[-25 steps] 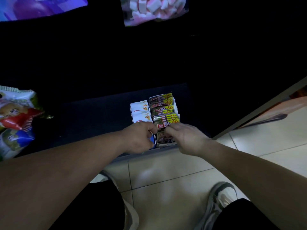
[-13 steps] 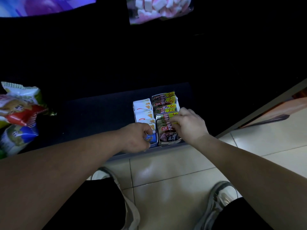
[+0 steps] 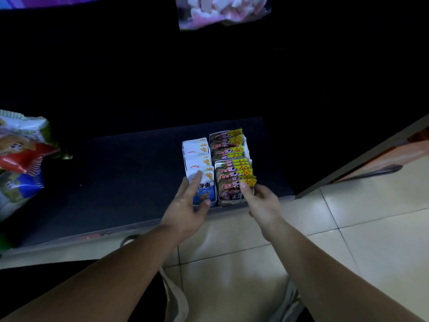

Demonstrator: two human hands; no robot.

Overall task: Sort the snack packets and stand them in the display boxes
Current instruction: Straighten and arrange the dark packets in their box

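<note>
Dark shelf (image 3: 120, 182), fingers (image 3: 196, 180) on front packets (image 3: 205, 190)

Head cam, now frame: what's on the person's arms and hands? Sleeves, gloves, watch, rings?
Nothing is worn that the frame shows. The left forearm and right forearm are bare all the way to the picture's edge, with no sleeve or cuff in view. The left hand and right hand have no gloves, and no watch, band or ring is visible. The light is dim, so fine marks can't be ruled out.

Left hand (image 3: 185, 205) touches, right hand (image 3: 262, 203) pinches boxed snack packets (image 3: 232, 173).
</note>
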